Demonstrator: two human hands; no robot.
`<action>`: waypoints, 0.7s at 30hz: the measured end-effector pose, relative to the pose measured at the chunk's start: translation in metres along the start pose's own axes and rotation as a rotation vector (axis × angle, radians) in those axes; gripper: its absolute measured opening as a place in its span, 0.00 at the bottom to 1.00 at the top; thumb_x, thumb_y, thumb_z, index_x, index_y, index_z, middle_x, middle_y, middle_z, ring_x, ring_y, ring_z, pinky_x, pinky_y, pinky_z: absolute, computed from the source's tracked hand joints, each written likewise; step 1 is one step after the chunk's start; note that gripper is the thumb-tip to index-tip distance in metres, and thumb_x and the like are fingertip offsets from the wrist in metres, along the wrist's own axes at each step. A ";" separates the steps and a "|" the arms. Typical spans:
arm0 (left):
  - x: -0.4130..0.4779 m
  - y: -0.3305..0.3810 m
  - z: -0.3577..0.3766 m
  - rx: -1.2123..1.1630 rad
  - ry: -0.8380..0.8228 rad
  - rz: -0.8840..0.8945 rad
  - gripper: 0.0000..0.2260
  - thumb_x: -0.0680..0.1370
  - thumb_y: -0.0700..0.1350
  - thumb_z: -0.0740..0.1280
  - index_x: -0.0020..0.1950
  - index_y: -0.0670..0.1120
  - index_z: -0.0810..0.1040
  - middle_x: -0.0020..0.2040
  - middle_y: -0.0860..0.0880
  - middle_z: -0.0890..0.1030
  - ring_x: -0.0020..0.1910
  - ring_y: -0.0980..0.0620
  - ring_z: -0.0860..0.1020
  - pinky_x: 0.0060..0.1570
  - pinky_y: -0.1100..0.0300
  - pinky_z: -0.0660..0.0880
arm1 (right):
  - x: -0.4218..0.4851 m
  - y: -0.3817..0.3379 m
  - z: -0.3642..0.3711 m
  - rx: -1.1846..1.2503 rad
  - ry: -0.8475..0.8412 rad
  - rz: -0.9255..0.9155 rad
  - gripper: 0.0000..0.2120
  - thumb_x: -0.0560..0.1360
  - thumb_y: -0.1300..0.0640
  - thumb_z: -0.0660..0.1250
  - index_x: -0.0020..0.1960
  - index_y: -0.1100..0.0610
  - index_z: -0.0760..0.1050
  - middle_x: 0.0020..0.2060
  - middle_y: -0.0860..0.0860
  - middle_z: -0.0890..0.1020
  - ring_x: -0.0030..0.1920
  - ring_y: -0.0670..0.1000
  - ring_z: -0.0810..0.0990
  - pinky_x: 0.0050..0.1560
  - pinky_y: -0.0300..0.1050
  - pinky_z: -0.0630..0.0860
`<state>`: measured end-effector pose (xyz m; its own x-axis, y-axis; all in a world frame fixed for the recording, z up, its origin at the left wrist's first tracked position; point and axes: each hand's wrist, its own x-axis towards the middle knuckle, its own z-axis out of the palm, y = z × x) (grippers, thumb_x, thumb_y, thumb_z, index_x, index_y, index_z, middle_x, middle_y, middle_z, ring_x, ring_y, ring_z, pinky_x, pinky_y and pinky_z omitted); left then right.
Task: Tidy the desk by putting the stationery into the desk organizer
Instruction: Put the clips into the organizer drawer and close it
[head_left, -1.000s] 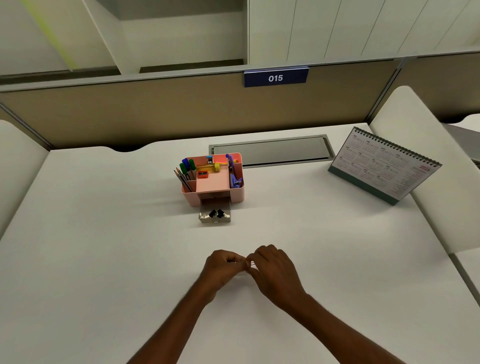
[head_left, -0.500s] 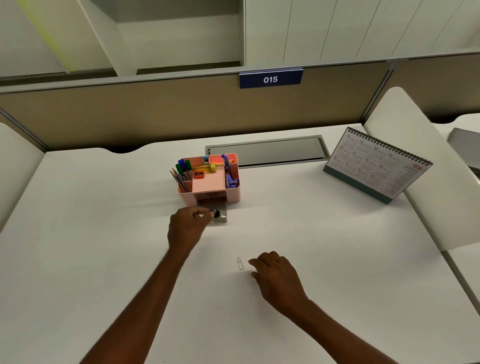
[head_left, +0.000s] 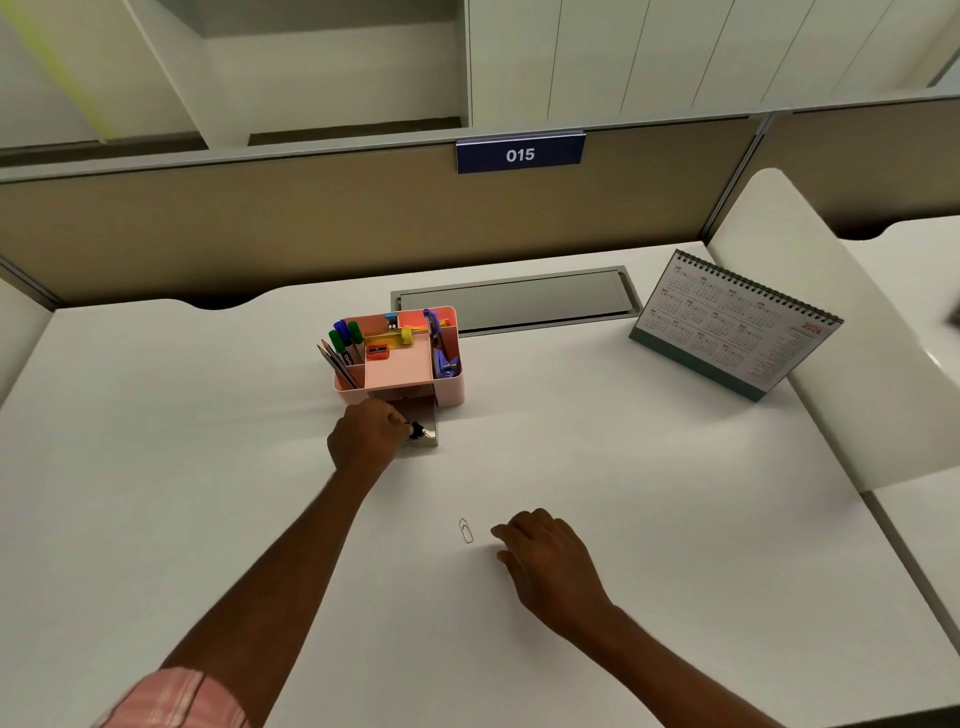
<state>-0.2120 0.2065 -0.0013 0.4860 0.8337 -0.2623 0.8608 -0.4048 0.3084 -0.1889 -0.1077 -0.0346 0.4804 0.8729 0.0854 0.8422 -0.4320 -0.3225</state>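
A pink desk organizer (head_left: 451, 388) stands mid-desk with markers, pencils, a red sharpener and a purple stapler in its compartments. Its small drawer (head_left: 430, 439) is pulled out at the front, with a black binder clip (head_left: 416, 430) in it. My left hand (head_left: 363, 436) is over the drawer's left part. The fingers are curled and their tips are by the binder clip. Whatever they hold is hidden. A silver paper clip (head_left: 466, 530) lies on the desk nearer to me. My right hand (head_left: 545, 556) rests on the desk just right of it, fingers loosely bent, holding nothing.
A spiral desk calendar (head_left: 727, 322) stands at the back right. Behind the organizer a grey cable hatch (head_left: 514, 301) is set into the desk. A beige partition (head_left: 311, 223) with a "015" label closes the back, and white side panels flank the desk.
My hands, joined near the front a second ago, have parted. The left reached forward to the drawer and stays there. A paper clip now lies beside my right hand.
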 end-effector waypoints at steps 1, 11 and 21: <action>0.002 0.001 0.002 0.017 -0.016 -0.007 0.09 0.76 0.54 0.75 0.50 0.49 0.86 0.42 0.50 0.84 0.41 0.49 0.81 0.42 0.56 0.80 | 0.000 0.001 0.000 0.002 -0.002 0.005 0.14 0.74 0.54 0.72 0.59 0.49 0.79 0.48 0.44 0.80 0.48 0.51 0.79 0.41 0.46 0.76; -0.007 0.005 -0.002 0.006 0.010 -0.012 0.09 0.78 0.52 0.72 0.50 0.47 0.84 0.41 0.50 0.82 0.41 0.49 0.80 0.42 0.56 0.79 | 0.003 0.006 0.006 0.013 -0.006 0.019 0.12 0.76 0.52 0.69 0.59 0.49 0.79 0.49 0.45 0.80 0.48 0.52 0.79 0.42 0.45 0.75; -0.086 -0.025 0.032 -0.162 0.073 0.232 0.13 0.79 0.51 0.70 0.62 0.50 0.82 0.61 0.51 0.82 0.62 0.48 0.79 0.57 0.52 0.77 | -0.019 0.031 0.024 -0.041 -0.044 0.184 0.44 0.77 0.25 0.55 0.81 0.56 0.61 0.82 0.53 0.60 0.81 0.55 0.58 0.78 0.54 0.60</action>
<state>-0.2702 0.1326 -0.0159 0.6496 0.7532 -0.1034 0.6901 -0.5271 0.4959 -0.1779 -0.1323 -0.0683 0.6170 0.7868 -0.0135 0.7507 -0.5937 -0.2898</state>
